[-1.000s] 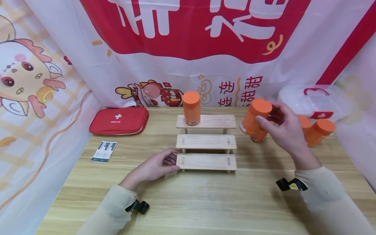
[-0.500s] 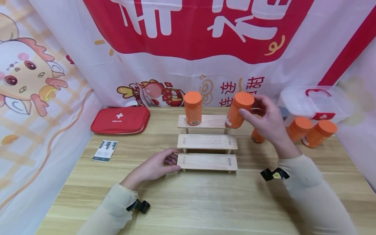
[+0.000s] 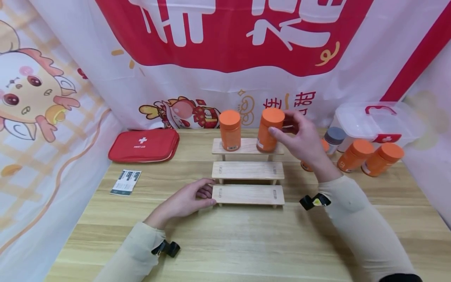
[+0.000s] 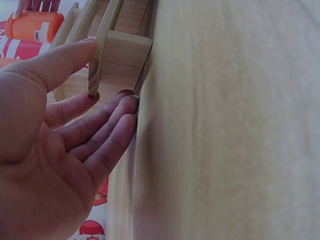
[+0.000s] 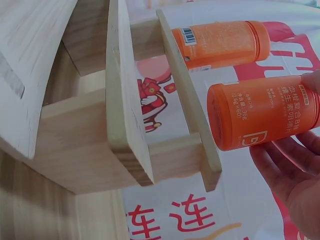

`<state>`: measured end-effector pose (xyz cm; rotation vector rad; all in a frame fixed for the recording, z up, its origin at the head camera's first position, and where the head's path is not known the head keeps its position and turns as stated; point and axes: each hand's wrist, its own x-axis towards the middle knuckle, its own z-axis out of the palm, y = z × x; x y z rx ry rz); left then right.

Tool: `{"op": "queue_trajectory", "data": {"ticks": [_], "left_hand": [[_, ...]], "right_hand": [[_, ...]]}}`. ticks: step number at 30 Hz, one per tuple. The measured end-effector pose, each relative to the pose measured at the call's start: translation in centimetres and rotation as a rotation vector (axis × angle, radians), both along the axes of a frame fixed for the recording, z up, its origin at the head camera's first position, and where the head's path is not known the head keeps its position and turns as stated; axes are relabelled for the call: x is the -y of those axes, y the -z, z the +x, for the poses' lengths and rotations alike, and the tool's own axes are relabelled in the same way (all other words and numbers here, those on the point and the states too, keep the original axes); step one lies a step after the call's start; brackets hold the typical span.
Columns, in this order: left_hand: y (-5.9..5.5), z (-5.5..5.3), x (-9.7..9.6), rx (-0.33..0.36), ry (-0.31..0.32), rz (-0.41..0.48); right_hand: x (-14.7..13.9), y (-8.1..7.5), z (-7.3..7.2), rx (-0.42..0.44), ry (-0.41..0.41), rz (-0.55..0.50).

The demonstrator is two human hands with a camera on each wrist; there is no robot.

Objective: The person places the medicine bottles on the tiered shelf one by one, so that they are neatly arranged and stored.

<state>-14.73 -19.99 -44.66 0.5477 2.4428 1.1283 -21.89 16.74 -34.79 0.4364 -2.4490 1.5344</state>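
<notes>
Orange bottle [image 3: 266, 136] in right hand [image 3: 305, 138]

Red pouch [image 3: 151, 150] near printed card [image 3: 125, 182]

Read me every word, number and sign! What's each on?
"FIRST AID": pouch
White crosses: pouch, clear box
"36g (0.6g×60)": held bottle
"维生素": held bottle
"连连": cloth
"甜": cloth
Cloth's big white characters: cut off
Too small: card, other bottles, held bottle's remaining print
</notes>
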Motion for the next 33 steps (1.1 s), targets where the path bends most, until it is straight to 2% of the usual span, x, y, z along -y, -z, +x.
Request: {"op": "queue_trajectory", "data": {"ticks": [15, 22, 33], "left_hand": [[0.2, -0.1, -0.1, 0.007, -0.004, 0.018], [0.1, 0.1, -0.1, 0.016, -0.014, 0.014], [0.1, 0.1, 0.0, 0.019, -0.013, 0.017]], "right_hand": [[0.8, 1.0, -0.5, 0.009, -0.034, 0.016], [0.8, 1.0, -0.4, 0.045, -0.042, 0.009], [1.0, 0.9, -0.2, 0.046, -0.028, -0.012]]}}
